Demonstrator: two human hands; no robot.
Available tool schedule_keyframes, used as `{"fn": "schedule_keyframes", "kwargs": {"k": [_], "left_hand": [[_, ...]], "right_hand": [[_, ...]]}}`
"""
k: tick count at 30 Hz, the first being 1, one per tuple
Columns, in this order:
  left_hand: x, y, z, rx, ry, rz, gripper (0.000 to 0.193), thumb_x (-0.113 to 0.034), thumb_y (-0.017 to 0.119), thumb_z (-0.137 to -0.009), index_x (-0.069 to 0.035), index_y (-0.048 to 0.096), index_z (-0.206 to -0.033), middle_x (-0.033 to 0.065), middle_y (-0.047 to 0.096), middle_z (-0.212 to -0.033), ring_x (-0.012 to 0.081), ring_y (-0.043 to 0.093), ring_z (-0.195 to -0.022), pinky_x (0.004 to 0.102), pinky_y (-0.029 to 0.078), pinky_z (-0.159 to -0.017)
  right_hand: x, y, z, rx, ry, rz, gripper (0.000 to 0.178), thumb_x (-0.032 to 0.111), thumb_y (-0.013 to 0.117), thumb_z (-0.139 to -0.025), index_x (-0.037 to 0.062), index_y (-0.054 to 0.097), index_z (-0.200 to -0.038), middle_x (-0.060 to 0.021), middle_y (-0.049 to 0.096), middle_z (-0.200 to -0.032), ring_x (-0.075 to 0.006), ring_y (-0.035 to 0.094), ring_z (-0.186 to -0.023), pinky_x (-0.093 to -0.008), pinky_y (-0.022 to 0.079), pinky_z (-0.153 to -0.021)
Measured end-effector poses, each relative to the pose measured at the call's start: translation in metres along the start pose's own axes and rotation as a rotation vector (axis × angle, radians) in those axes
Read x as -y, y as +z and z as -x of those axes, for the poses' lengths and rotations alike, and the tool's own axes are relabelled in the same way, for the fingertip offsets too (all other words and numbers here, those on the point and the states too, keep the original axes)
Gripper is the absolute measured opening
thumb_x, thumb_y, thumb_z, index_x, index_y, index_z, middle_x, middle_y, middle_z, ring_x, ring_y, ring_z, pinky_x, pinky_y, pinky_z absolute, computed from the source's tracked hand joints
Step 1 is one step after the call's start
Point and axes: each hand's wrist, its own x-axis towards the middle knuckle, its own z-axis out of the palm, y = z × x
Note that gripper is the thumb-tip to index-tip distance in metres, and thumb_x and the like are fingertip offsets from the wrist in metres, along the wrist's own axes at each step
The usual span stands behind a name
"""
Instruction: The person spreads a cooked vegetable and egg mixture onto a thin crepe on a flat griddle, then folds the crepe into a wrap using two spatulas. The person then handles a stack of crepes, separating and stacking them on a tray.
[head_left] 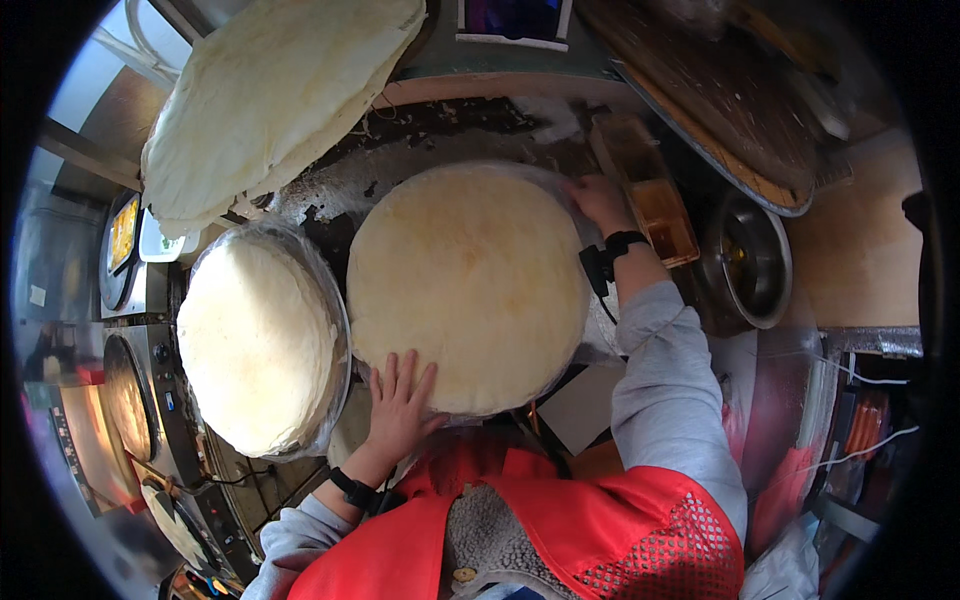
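Large round flatbread, both hands at its rim.
Flatbread lies flat at the centre of the table. Left hand rests on its near edge, fingers spread open and flat; right hand touches its far right edge, fingers curled over the rim. Left of it: plastic-wrapped stack of flatbreads. Beyond it, upper left: folded dough sheets. Right of it: metal bowl.

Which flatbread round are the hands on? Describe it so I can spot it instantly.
Start at the dark floury worktop. At its centre lies the large round flatbread, with the left hand flat on its near edge and the right hand at its far right rim. Unlike the plastic-wrapped stack on its left, it is uncovered and golden-tinged.
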Motion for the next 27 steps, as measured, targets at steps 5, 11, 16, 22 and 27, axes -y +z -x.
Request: {"fn": "schedule_keyframes", "kwargs": {"k": [5, 11, 16, 22, 27], "left_hand": [[0.006, 0.014, 0.004, -0.042, 0.008, -0.035, 0.094, -0.041, 0.080, -0.064, -0.015, 0.036, -0.143, 0.0196, 0.021, -0.151, 0.0450, 0.015, -0.139, 0.0654, 0.016, -0.106], [0.007, 0.013, 0.003, -0.022, -0.011, 0.025, 0.090, -0.041, 0.079, -0.065, -0.019, 0.038, -0.142, 0.0165, 0.023, -0.151, 0.0442, 0.017, -0.139, 0.0647, 0.016, -0.106], [0.010, -0.005, 0.009, -0.019, 0.004, 0.121, 0.085, -0.040, 0.076, -0.069, -0.020, 0.038, -0.142, 0.0127, 0.023, -0.152, 0.0375, 0.017, -0.141, 0.0626, 0.016, -0.107], [0.032, -0.011, 0.028, -0.160, 0.139, 0.438, 0.061, -0.026, 0.070, -0.081, -0.011, 0.045, -0.134, 0.0163, 0.031, -0.148, 0.0380, 0.029, -0.136, 0.0518, 0.028, -0.108], [0.043, -0.002, 0.093, -0.295, 0.078, 0.580, 0.047, -0.021, 0.062, -0.087, -0.008, 0.048, -0.130, 0.0163, 0.038, -0.143, 0.0361, 0.046, -0.123, 0.0413, 0.041, -0.101]], "right_hand": [[0.053, 0.014, -0.024, -0.156, -0.180, 0.198, 0.057, 0.052, 0.063, -0.081, -0.0020, 0.065, -0.097, -0.0210, 0.066, -0.091, -0.0375, 0.063, -0.086, -0.0452, 0.048, -0.080], [0.101, 0.035, -0.068, 0.147, -0.154, -0.022, 0.053, 0.044, 0.070, -0.078, -0.0013, 0.064, -0.105, -0.0173, 0.065, -0.102, -0.0280, 0.062, -0.091, -0.0371, 0.048, -0.079], [0.083, 0.028, -0.073, 0.230, 0.001, -0.553, 0.037, 0.038, 0.068, -0.081, 0.0034, 0.065, -0.095, -0.0081, 0.063, -0.086, -0.0208, 0.058, -0.079, -0.0345, 0.047, -0.070], [0.072, -0.003, 0.022, -0.092, -0.312, 0.074, 0.040, 0.033, 0.057, -0.092, 0.0029, 0.057, -0.117, -0.0165, 0.062, -0.114, -0.0295, 0.060, -0.105, -0.0388, 0.047, -0.089], [0.079, 0.050, 0.121, 0.222, -0.762, 0.561, 0.075, 0.025, 0.063, -0.085, 0.0062, 0.023, -0.147, -0.0185, 0.015, -0.154, -0.0356, 0.014, -0.141, -0.0514, 0.008, -0.114]]}}
